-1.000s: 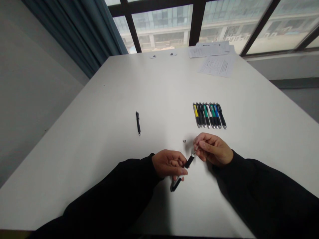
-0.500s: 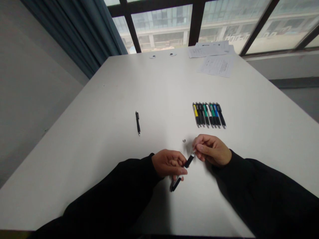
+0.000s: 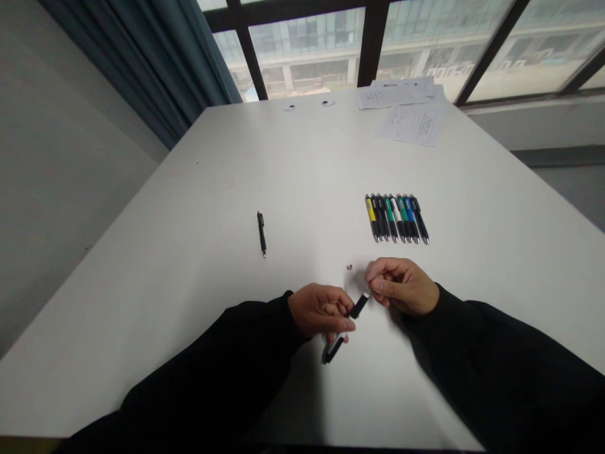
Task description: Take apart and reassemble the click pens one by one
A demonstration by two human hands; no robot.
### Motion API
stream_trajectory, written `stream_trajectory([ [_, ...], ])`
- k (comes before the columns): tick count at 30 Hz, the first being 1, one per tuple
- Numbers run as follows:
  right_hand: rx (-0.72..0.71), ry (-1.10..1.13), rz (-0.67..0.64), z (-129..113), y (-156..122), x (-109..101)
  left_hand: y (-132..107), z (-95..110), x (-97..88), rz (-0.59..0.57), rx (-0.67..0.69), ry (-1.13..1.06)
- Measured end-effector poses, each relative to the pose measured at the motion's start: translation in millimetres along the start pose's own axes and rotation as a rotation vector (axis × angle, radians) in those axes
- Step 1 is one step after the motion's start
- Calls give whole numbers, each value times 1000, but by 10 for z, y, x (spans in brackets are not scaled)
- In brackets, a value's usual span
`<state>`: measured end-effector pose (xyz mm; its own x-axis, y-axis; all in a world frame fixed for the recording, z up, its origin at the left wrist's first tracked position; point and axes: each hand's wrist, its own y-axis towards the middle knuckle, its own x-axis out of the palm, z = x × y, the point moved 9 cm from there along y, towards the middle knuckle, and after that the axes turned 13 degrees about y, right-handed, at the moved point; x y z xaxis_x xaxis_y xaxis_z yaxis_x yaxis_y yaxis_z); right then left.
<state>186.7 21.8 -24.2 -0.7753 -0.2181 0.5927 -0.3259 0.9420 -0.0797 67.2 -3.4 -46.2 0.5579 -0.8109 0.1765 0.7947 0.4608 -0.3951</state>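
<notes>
My left hand (image 3: 324,310) is closed around a pen (image 3: 360,305) with a white barrel and black grip. The pen slants, its clip end toward me and its grip end up to the right. At that grip end, my right hand (image 3: 399,285) pinches with thumb and fingers. Whatever lies between these fingertips is too small and covered to make out. A small silvery piece (image 3: 349,267), like a pen's tip cone, lies on the table just beyond my hands.
Several pens (image 3: 397,219) with yellow, black, green, white and blue barrels lie side by side at the right. A single black pen (image 3: 261,234) lies left of centre. Printed papers (image 3: 409,123) rest at the far edge of the white table (image 3: 293,164), near the window.
My right hand has shifted very slightly at the pen's grip end. My left hand and the pen stay nearly still.
</notes>
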Motion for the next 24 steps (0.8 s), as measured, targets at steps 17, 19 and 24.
stream_trajectory([
  [17, 3, 2, 14, 2, -3, -9, -18, 50, 12, -4, 12, 10],
  [19, 7, -16, 2, 9, -3, -7, -22, 67, 15, -3, 17, 10],
  [24, 51, -94, -54, 32, -8, 33, -16, 49, 8, -4, 21, 9],
])
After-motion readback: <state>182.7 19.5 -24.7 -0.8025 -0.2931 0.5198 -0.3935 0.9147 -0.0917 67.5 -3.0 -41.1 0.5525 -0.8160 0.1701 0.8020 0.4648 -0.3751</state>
